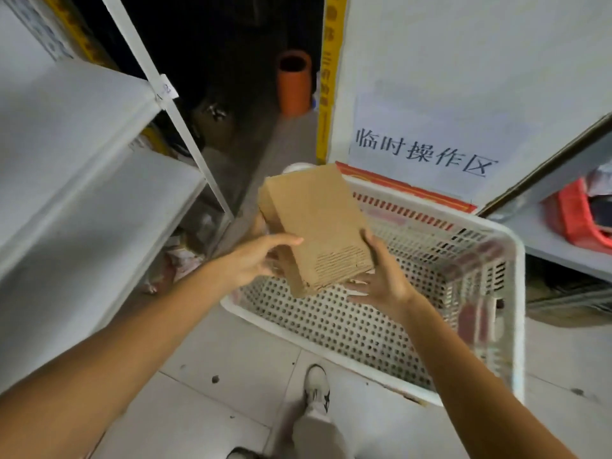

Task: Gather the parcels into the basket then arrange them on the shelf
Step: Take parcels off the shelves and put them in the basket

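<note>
Head view: one white shelf (82, 134) stands at my left with two boards showing. One white perforated basket (516, 293) sits on the floor ahead. One cardboard parcel (318, 220) is held above the basket's left end, hiding part of its rim. My left hand (258, 260) grips the parcel's left edge and my right hand (384, 279) grips its right corner. One red crate (576, 217) sits to the right, and one orange pipe (294, 84) stands beyond.

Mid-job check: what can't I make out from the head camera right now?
Cardboard parcel: any label faces away; only plain card shows.
Basket: the far-left corner of its floor is hidden behind the parcel, the left hand and the right hand.
Red crate: cut off by the right edge, contents blurred.
Bags under the left shelf: dark and blurred.
</note>
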Motion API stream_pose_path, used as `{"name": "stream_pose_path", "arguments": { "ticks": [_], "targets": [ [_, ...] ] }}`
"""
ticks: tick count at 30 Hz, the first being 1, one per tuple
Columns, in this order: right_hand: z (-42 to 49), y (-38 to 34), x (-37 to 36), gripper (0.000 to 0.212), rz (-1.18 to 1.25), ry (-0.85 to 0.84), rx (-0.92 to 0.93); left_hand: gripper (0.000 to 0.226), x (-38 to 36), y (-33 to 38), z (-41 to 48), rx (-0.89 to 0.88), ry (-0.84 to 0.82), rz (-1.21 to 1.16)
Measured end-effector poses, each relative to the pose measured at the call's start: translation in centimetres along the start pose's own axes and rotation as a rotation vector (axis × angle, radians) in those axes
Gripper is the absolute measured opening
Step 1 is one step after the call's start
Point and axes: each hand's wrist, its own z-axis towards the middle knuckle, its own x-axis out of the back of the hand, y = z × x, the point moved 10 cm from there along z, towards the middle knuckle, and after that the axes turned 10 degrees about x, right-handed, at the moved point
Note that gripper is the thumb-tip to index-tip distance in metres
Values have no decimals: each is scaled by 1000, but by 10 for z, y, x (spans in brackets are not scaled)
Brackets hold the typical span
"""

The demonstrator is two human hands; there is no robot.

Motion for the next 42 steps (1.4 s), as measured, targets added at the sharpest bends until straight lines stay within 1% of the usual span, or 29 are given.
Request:
{"name": "stream_pose_path", "arguments": {
  "ticks": [1, 2, 4, 5, 7, 8, 10, 11, 12, 15, 16, 17, 18, 19, 21, 22, 24, 27, 29, 31, 33, 36, 39, 42],
  "targets": [
    [9, 8, 14, 91, -16, -15, -16, 52, -3, -1, 15, -4, -16, 61],
    [19, 16, 25, 87, 2, -33, -26, 64, -7, -2, 31, 5, -30, 102],
    [36, 33, 38, 65, 55, -76, -55, 78, -13, -9, 60, 42, -48, 151],
    [44, 41, 44, 61, 31, -82, -69, 82, -18, -12, 77, 57, -71, 184],
    [72, 67, 65, 71, -25, -57, -71, 86, -29, -25, 124, 90, -95, 234],
    [75, 72, 65, 73, -41, -42, -49, 85, -31, -27, 132, 60, -78, 249],
    [89, 89, 76, 61, -37, 52, -49, 81, -36, -37, 162, -4, -14, 373],
    [98, 101, 85, 55, -28, 115, -65, 82, -42, -45, 177, -49, 8, 526],
    [109, 112, 95, 55, -25, 172, -73, 87, -50, -52, 188, -129, 10, 739],
    [147, 140, 109, 72, -8, 253, -79, 98, -77, -81, 205, -466, -20, 1501],
    [159, 146, 112, 76, 5, 270, -69, 101, -80, -93, 215, -522, -35, 1688],
    [172, 152, 115, 79, 32, 295, -57, 102, -82, -102, 226, -537, -32, 1802],
    [184, 157, 118, 82, 56, 312, -46, 100, -82, -107, 240, -530, -16, 1860],
    [196, 161, 123, 83, 43, 321, -30, 97, -84, -109, 255, -510, -1, 1889],
    [215, 165, 134, 73, -63, 326, -7, 88, -85, -120, 281, -413, -28, 1946],
    [222, 171, 140, 65, -97, 330, -27, 84, -84, -128, 292, -348, -57, 1954],
    [226, 181, 149, 57, -95, 335, -86, 81, -78, -144, 305, -253, -79, 1968],
    [227, 184, 145, 55, -155, 306, -134, 80, -72, -154, 304, -198, -82, 1989],
    [222, 177, 139, 55, -293, 317, -155, 77, -69, -153, 291, -154, -116, 1950],
    [209, 159, 126, 55, -514, 304, -147, 73, -62, -143, 271, -134, -126, 1869],
    [186, 133, 104, 55, -764, 240, -75, 72, -51, -128, 245, -123, -107, 1786],
    [145, 97, 54, 66, -1078, 44, 85, 69, -36, -95, 201, -150, -23, 1682],
    [105, 55, 6, 75, -1256, -78, 185, 65, -15, -53, 144, -207, 82, 1576],
    [65, -3, -45, 77, -1365, -108, 290, 62, 17, -9, 72, -264, 213, 1490]
  ]
}}
